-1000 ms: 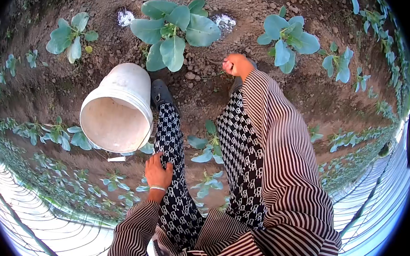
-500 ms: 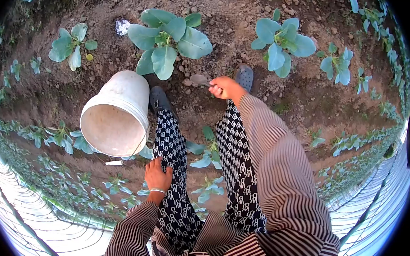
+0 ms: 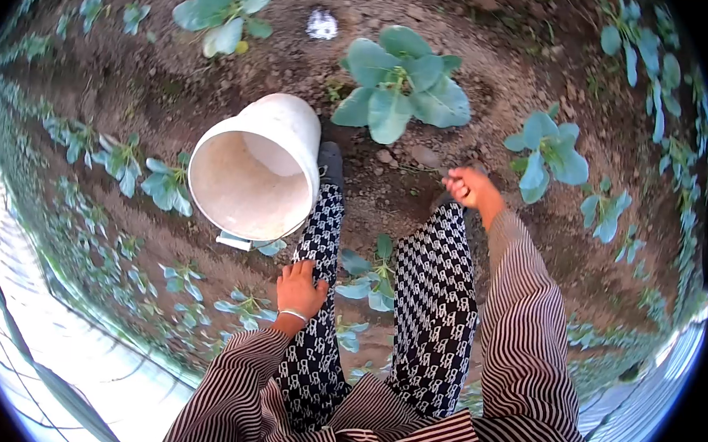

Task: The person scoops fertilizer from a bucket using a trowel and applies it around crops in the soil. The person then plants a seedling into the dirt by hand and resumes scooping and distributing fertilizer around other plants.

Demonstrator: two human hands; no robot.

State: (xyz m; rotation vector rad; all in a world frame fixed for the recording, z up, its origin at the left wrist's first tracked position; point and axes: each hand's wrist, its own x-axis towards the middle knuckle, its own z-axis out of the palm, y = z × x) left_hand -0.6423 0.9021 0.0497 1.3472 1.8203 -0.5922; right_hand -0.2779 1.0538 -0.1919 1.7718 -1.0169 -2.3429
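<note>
On soil (image 3: pixel 361 4) planted in rows, we stand by a bucket (image 3: pixel 292 114), mouth facing us, our left hand (image 3: pixel 301 289) spread on a leg (image 3: pixel 326 227). Our right hand (image 3: pixel 468 186), fingers closed narrowly, grips a spoon (image 3: pixel 425 155) over the soil near a plant (image 3: pixel 388 115), bowl pointing left, long axis crosswise. We appear to be carrying it; moving it calls for avoiding leaves (image 3: pixel 440 104).
</note>
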